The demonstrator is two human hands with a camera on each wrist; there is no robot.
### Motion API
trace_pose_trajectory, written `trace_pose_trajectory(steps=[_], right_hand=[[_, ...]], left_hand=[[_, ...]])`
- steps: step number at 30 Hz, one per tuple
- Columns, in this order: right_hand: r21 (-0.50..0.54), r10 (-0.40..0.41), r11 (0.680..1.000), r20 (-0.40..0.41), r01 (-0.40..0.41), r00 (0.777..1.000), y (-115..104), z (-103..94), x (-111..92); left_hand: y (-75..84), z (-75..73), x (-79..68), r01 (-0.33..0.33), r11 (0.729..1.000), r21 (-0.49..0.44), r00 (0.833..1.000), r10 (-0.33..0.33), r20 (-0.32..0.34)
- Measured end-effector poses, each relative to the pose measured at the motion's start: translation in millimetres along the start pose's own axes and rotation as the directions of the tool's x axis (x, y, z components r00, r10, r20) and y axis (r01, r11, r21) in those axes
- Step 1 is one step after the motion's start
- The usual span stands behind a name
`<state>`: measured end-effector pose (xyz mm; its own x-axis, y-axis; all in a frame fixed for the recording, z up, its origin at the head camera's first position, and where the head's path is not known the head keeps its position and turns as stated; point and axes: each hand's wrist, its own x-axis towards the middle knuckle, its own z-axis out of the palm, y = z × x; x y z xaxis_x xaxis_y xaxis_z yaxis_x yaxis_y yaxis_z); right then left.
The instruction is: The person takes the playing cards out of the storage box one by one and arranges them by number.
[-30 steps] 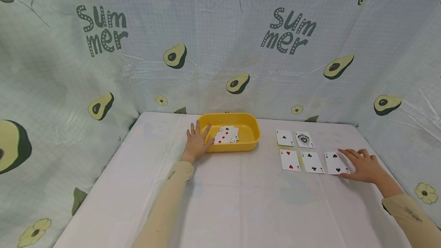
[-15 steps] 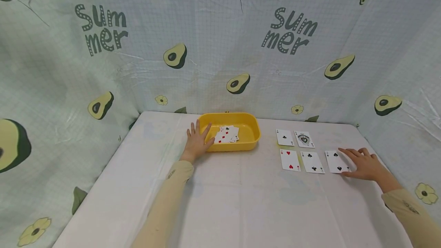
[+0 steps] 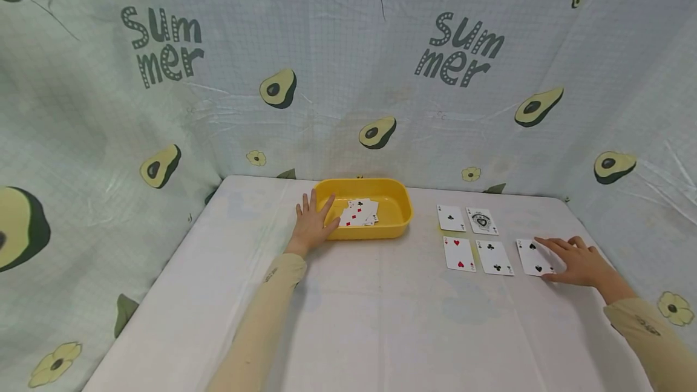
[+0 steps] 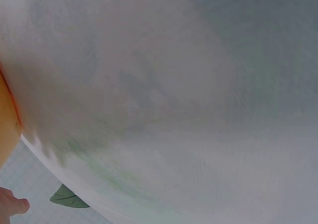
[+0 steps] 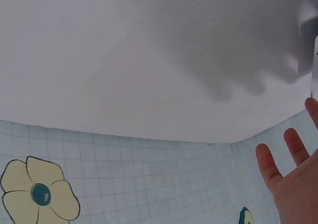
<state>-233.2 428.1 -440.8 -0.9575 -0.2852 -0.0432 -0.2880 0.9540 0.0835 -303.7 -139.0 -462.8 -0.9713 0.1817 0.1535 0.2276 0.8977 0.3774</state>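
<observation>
In the head view my right hand (image 3: 575, 264) holds the two of spades (image 3: 533, 256) between thumb and index finger, at its near and far edges. The card lies flat or nearly so on the table. In the right wrist view a fingertip meets the edge of a white card (image 5: 314, 77), while other fingers of the hand (image 5: 298, 189) stand spread. My left hand (image 3: 310, 224) rests with fingers spread on the left rim of a yellow tray (image 3: 400, 225). Several loose playing cards (image 3: 359, 213) lie in the tray.
Left of the held card lie the two of clubs (image 3: 494, 257) and two of hearts (image 3: 459, 253). Behind them are the ace of clubs (image 3: 451, 218) and an ace with a large ornate emblem (image 3: 481, 221). A printed cloth wall (image 3: 327, 47) borders the white table (image 3: 348, 331).
The two of spades has shifted very slightly right, away from the two of clubs, with my right hand. My left hand and the tray stay put.
</observation>
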Motion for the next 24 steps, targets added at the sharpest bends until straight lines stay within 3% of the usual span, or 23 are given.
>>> trace_pose_trajectory(steps=[13,24], right_hand=[[0.007,0.033,0.999,0.014,-0.034,0.999,1,5.5,-3],[0.043,0.022,0.999,-0.076,-0.018,0.997,-13,1.1,10]], left_hand=[[2.2,1.2,-1.5,-0.004,1.0,-0.006,1.0,0.004,-0.011],[1.9,0.4,-1.7,0.002,1.0,0.001,1.0,-0.002,-0.01]])
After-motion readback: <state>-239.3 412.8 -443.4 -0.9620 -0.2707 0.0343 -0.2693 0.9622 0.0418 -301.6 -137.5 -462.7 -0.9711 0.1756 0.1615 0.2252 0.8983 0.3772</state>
